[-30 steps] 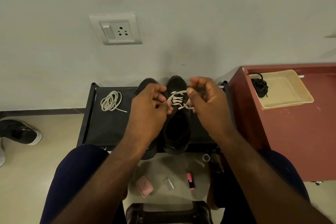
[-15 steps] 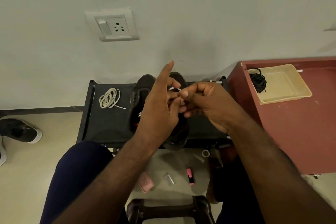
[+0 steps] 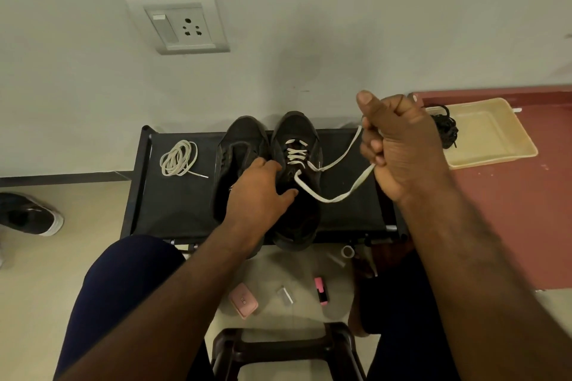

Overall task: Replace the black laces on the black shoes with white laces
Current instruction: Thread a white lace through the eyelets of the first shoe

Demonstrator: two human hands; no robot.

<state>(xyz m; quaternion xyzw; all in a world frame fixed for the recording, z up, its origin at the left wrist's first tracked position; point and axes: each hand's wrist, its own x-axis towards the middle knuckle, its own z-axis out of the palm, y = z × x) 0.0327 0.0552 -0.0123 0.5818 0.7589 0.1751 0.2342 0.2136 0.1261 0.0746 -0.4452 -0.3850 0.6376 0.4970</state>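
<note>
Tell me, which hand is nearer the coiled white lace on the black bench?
Left. The left hand rests on the laced shoe, right of the coiled white lace; the right hand is raised farther right, near the tray, gripping the threaded lace.

Midsection of left shoe [image 3: 238, 145] is covered by left hand [image 3: 260, 192]. Ends of lace [image 3: 329, 200] are buried in right hand [image 3: 402, 145] fist. Behind that fist, black laces [image 3: 448, 130] are partly blocked. At middle-left edge sneaker [image 3: 28, 213] is cropped, stool [image 3: 278, 346] at bottom, table [image 3: 510, 210] at right.
</note>
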